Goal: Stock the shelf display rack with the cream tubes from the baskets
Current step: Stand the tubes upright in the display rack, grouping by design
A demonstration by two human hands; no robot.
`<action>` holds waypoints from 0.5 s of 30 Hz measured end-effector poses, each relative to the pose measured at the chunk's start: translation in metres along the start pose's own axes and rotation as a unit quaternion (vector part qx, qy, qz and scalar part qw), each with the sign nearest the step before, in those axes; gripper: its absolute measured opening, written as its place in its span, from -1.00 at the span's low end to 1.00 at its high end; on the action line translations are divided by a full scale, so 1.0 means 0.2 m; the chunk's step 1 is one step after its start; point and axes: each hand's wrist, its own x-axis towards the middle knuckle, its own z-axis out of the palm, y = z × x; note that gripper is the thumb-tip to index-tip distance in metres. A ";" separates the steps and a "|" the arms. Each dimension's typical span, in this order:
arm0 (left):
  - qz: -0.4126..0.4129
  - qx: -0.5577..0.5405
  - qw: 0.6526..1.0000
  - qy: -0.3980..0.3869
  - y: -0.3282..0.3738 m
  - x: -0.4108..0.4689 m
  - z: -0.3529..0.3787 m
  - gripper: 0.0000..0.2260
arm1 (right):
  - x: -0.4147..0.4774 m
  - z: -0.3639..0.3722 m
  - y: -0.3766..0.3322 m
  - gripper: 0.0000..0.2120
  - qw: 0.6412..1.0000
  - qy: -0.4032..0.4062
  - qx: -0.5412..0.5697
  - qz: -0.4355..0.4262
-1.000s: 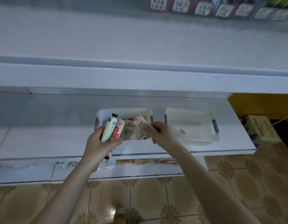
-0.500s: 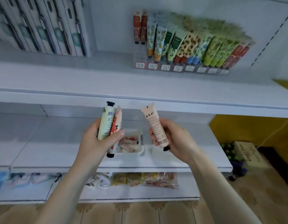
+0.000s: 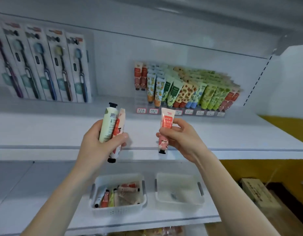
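Red tube (image 3: 165, 132) pinched in right hand (image 3: 181, 138), two tubes (image 3: 111, 128) clamped in left hand (image 3: 99, 142).
It is best slotted cap-down beside the rack's (image 3: 210, 113) leftmost red tubes (image 3: 140, 77).

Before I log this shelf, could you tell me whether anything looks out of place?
Only a small thing: in the left hand, the pale green tube points cap up, while the rack's tubes stand cap down.

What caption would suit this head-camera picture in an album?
Left hand grips two cream tubes, right hand pinches a pink tube before the display rack.
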 end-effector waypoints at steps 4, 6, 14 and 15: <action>0.001 -0.022 1.000 -0.007 0.00 0.22 -0.01 -0.77 | 0.15 0.02 -0.05 -0.88 0.999 0.023 -0.033 -0.024; 0.002 -0.038 0.999 -0.017 0.01 0.33 -0.01 -0.77 | 0.22 0.02 -0.07 -0.92 0.996 0.043 -0.054 -0.049; 0.018 -0.049 0.996 -0.066 -0.02 0.61 0.05 -0.81 | 0.44 -0.04 -0.20 -0.86 0.964 0.186 -0.145 -0.120; 0.022 -0.048 0.996 -0.064 -0.02 0.64 0.06 -0.82 | 0.45 -0.04 -0.22 -0.85 0.957 0.199 -0.166 -0.128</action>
